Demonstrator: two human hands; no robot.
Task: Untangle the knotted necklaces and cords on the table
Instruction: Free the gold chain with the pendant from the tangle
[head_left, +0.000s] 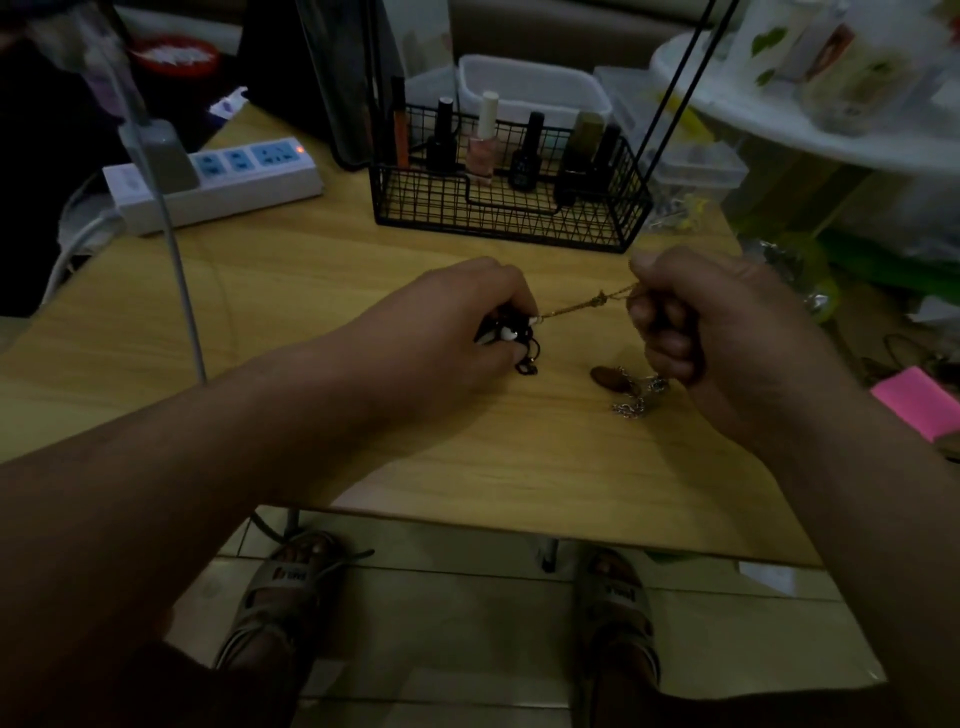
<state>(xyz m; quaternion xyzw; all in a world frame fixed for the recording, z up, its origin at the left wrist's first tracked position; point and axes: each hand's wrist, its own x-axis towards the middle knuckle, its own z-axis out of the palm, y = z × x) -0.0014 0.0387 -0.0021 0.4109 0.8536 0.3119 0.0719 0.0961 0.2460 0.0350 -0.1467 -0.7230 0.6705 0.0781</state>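
Note:
A thin gold chain (587, 303) with a small knot in it stretches taut between my two hands above the wooden table (311, 291). My left hand (447, 322) grips a bundle of black cord with a black-and-white pendant (504, 332), and loops of the cord hang below its fingers. My right hand (701, 317) is curled into a fist round the other end of the gold chain. A silver chain (636, 397) with a brown oval pendant (613, 382) lies on the table under my right hand.
A black wire basket (509, 208) with several nail polish bottles stands behind the hands. A white power strip (218, 179) and a grey cable (176, 260) are at the left. A pink block (922, 405) lies at the right edge.

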